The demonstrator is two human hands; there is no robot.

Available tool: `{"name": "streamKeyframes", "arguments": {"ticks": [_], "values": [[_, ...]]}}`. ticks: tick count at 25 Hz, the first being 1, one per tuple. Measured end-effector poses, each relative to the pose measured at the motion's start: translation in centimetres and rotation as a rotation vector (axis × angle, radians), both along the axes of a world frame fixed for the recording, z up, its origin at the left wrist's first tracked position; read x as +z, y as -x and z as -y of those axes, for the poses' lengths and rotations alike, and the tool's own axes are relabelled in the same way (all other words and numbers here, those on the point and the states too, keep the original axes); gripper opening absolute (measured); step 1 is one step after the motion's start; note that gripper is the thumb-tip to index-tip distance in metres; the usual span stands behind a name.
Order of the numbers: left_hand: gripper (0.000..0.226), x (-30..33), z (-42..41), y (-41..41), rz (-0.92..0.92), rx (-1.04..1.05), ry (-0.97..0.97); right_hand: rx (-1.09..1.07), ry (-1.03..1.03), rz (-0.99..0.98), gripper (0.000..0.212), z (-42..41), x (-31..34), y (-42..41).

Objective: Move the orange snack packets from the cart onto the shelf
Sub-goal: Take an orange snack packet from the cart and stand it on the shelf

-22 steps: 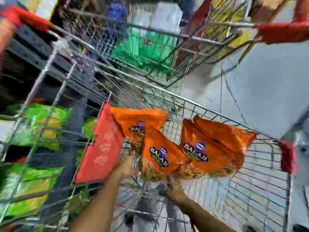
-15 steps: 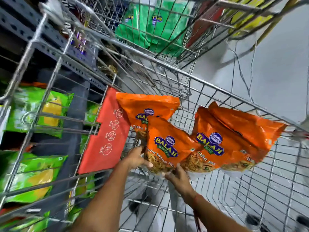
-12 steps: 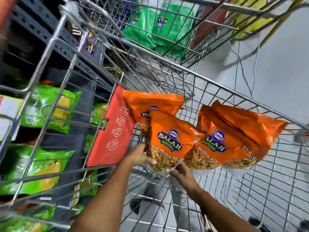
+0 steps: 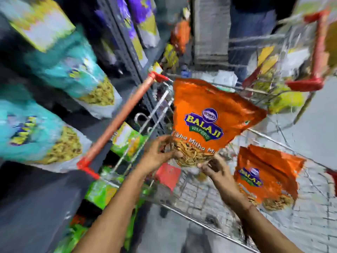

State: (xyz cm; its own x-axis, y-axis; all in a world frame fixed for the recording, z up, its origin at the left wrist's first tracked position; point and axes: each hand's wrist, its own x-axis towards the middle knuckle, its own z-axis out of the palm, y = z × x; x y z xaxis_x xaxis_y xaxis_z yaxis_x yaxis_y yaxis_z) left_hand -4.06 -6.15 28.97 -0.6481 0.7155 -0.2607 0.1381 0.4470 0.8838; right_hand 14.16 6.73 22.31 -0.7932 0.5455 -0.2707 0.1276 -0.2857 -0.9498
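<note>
An orange Balaji snack packet [image 4: 207, 114] is held up above the wire cart [image 4: 284, 207], upright and slightly tilted. My left hand [image 4: 158, 152] grips its lower left corner and my right hand [image 4: 213, 165] pinches its lower right edge. Behind this packet a second one may be hidden; I cannot tell. Two more orange packets [image 4: 264, 176] stand in the cart at the right. The dark shelf [image 4: 125, 39] runs along the left. The picture is blurred by head motion.
Teal snack bags [image 4: 73, 70] and purple bags [image 4: 138, 21] fill the shelf at left, green packets [image 4: 127, 141] lower down. The cart's orange handle [image 4: 120, 115] lies between me and the shelf. Another cart [image 4: 284, 79] with yellow packets stands ahead; a person in jeans [image 4: 251, 33] stands beyond.
Both hands have lifted an orange packet up out of the cart. My view has swung up and left toward the shelf. The other orange packets stay in the cart.
</note>
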Motion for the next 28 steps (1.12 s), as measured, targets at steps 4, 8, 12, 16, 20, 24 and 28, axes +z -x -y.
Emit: {"name": "streamKeyframes", "arguments": {"ticks": [4,8,12,16,20,24,28], "values": [[0.037,15.2,9.8,-0.1,-0.267,0.296,-0.243,0.165,-0.206,-0.361,0.038,5.1,13.6,7.1],[0.032,27.7,20.3,-2.3,-0.54,0.541,-0.418,0.341,-0.325,-0.671,0.038,13.3,26.8,11.7],[0.041,35.6,32.1,-7.1,-0.812,0.807,-0.472,0.588,-0.325,-0.908,0.048,24.2,36.4,13.5],[0.042,38.1,43.1,-12.8,-1.001,1.069,-0.385,0.882,-0.323,-1.051,0.044,35.4,40.8,14.0],[0.043,37.0,52.5,-16.7,-1.065,1.312,-0.279,1.148,-0.384,-1.063,0.04,46.0,42.1,14.1],[0.057,35.1,59.7,-17.4,-0.981,1.477,-0.211,1.314,-0.395,-1.009,0.036,54.6,41.5,15.8],[0.037,34.9,66.3,-16.0,-0.899,1.543,-0.197,1.424,-0.323,-0.953,0.037,63.0,41.6,18.0]]}}
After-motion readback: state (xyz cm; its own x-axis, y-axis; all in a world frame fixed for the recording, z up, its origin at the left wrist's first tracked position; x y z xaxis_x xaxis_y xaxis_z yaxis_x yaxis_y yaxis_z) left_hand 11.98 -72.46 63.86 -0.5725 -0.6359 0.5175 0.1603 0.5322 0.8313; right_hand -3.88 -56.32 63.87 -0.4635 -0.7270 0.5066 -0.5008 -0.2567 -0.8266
